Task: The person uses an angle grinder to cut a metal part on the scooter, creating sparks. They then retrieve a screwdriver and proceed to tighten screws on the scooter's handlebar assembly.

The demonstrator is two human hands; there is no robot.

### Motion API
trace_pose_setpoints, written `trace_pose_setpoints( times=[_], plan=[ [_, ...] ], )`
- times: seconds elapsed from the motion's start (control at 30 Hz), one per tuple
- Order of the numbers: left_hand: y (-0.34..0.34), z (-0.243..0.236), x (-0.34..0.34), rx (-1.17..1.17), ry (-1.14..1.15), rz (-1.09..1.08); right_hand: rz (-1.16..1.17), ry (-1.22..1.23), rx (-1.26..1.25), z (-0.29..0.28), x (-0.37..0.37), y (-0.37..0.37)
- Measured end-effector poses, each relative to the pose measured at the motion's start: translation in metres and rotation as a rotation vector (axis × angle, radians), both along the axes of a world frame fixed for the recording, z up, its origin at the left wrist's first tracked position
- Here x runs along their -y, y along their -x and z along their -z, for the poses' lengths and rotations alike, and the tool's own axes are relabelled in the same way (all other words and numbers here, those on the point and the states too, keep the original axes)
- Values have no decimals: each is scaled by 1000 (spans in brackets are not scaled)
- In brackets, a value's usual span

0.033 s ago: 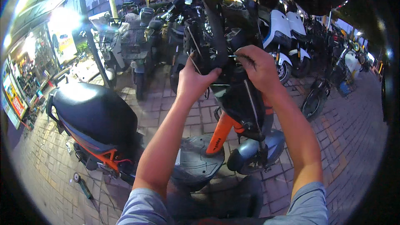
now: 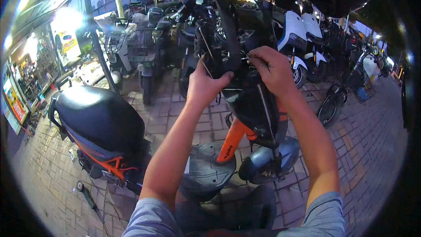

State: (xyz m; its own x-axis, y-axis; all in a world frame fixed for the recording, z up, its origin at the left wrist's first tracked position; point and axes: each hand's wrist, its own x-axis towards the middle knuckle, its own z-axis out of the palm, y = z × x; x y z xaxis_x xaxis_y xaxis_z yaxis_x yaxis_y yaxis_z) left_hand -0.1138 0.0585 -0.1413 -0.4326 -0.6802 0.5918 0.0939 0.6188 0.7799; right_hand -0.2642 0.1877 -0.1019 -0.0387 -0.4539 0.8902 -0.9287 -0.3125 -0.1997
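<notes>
An electric scooter stands in front of me, with a black seat (image 2: 98, 112), an orange frame tube (image 2: 230, 138) and a dark front panel (image 2: 252, 107). My left hand (image 2: 204, 83) grips the dark front column below the handlebar; its thumb presses on the near side and the other fingers are mostly hidden behind. My right hand (image 2: 274, 68) is closed in a pinch on the column's other side. A small shiny bit shows at those fingertips, too small to name. Thin rods or cables stick out around both hands.
A corded hand tool (image 2: 90, 198) lies on the brick paving (image 2: 57, 180) at lower left. Parked scooters (image 2: 147, 48) line the back, white ones (image 2: 293, 30) at the right. A post (image 2: 97, 39) rises at left. The footboard (image 2: 206, 171) and grey front fender (image 2: 280, 160) are below my arms.
</notes>
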Motion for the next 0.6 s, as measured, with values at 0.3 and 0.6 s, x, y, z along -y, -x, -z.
trace_pose_setpoints(
  times=[0.3,0.6],
  plan=[
    [-4,2,4,24,-31,-6,-15,-46,86,-13,7,-8],
    [-3,1,4,11,-23,8,150,18,-6,-27,23,-12]
  ],
)
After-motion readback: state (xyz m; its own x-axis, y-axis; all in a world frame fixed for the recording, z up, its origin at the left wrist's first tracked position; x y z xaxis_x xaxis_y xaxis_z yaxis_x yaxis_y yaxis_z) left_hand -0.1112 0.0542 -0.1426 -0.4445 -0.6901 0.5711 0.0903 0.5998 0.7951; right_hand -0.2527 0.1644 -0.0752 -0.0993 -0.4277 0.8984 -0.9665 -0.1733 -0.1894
